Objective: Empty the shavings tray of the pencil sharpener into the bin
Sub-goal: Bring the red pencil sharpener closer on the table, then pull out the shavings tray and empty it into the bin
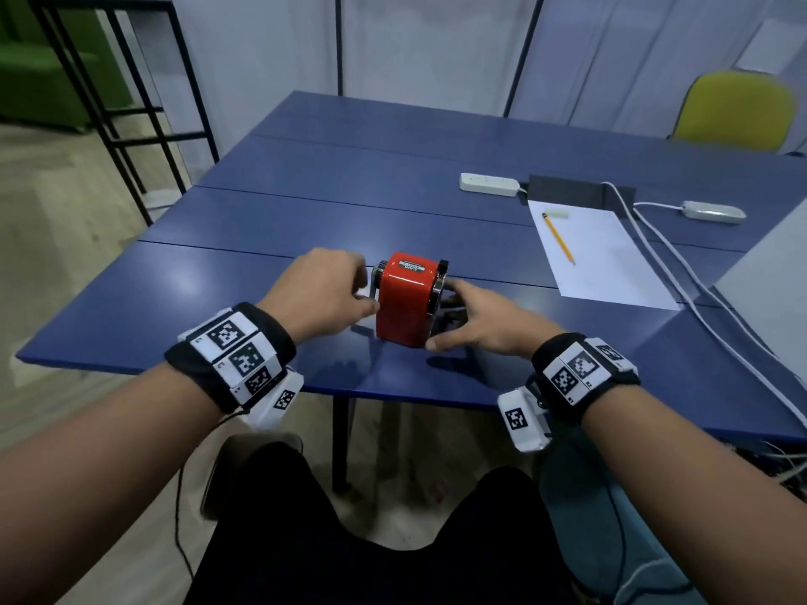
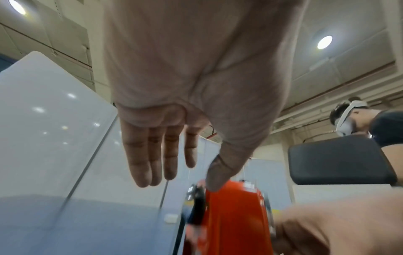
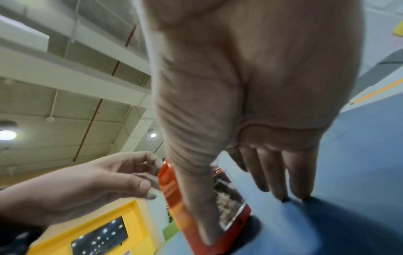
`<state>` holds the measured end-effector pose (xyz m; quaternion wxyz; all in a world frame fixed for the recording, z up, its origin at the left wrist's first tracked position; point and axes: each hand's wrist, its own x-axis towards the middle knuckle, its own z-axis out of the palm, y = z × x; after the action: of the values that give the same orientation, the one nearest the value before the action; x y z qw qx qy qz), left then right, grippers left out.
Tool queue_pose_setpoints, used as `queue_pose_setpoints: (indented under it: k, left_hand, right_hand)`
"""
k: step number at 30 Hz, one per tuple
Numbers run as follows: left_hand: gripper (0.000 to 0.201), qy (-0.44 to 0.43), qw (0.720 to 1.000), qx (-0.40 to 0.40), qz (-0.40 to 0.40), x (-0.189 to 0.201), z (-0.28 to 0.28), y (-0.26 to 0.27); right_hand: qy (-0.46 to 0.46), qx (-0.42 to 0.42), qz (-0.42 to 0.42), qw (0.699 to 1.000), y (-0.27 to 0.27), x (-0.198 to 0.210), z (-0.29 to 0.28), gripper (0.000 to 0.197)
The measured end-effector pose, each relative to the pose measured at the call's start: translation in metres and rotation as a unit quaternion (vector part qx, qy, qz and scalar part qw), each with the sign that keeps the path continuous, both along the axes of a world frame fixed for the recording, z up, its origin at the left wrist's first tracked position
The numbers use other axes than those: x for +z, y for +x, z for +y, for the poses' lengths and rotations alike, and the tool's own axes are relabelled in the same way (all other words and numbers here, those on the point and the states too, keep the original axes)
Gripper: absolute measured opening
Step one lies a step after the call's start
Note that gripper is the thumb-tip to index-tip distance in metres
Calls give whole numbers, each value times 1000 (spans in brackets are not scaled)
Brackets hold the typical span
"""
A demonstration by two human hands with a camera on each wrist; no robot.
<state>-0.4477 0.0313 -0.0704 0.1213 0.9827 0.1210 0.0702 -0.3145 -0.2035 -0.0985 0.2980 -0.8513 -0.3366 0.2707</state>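
The red pencil sharpener (image 1: 408,299) stands near the front edge of the blue table (image 1: 218,299). My left hand (image 1: 364,294) is at its left end beside the metal crank (image 1: 375,281). In the left wrist view the thumb tip touches the red body (image 2: 235,215) and the fingers (image 2: 152,163) hang straight, holding nothing. My right hand (image 1: 450,320) straddles the right end. Its thumb lies along the red front face (image 3: 174,189) and its straight fingers (image 3: 283,181) reach down to the table beyond the clear shavings tray (image 3: 229,203). The tray sits in the body and holds shavings.
A white sheet (image 1: 611,272) with a yellow pencil (image 1: 559,244) lies to the right. Behind it are two white power strips (image 1: 489,184) (image 1: 714,211) with cables. A yellow chair (image 1: 738,111) stands at the far right. A teal object (image 1: 589,517) sits below the table edge.
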Motion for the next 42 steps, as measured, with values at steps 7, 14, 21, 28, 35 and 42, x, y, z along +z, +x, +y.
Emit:
queue_pose_setpoints:
  k: [7,14,21,28,35,42]
  left_hand:
    - [116,41,973,-187,129,43,-18,33]
    - [96,99,960,-194,174,33,-33,60]
    - [89,104,955,-204,186,33,-28,67]
    - [87,109,956,-201,184,33,-26,68]
    - [89,116,955,-199,186,33,-25,71]
    - [85,102,966,-174,163,30,-24,78]
  right_hand:
    - [-33,-37,-106,993,-24,-12,-1,106]
    - [43,-95,-117,988,-20,-17,15,76]
    - [51,-108,-148,982,-20,-21,10,65]
    - [67,-127,-138,980,-25,-19,1,65]
    - [71,-147,-124,979,-26,-19,-28,67]
    - [39,-153,-142,977,-29,-22,-66,65]
